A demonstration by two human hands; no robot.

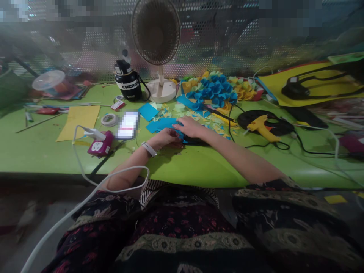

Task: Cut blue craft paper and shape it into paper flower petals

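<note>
Close together near the table's front edge, my two hands work at a piece of blue paper (181,134). The curled fingers of my left hand (170,138), with a white band on the wrist, close on its edge. From the right, my right hand (189,127) reaches over it with bent fingers closed on the same paper, partly hiding it. A dark flat object (196,141) lies beneath my right hand; its kind is unclear. Just beyond are loose blue sheets (160,124) and a blue square (148,112).
Behind my hands are paper scraps (212,123) and a heap of blue paper pieces (217,89). A yellow glue gun (263,128) with a cord lies right. Left are a phone (127,125), tape roll (109,120) and white cable (85,210). A fan (161,89) and bottle (128,85) stand behind.
</note>
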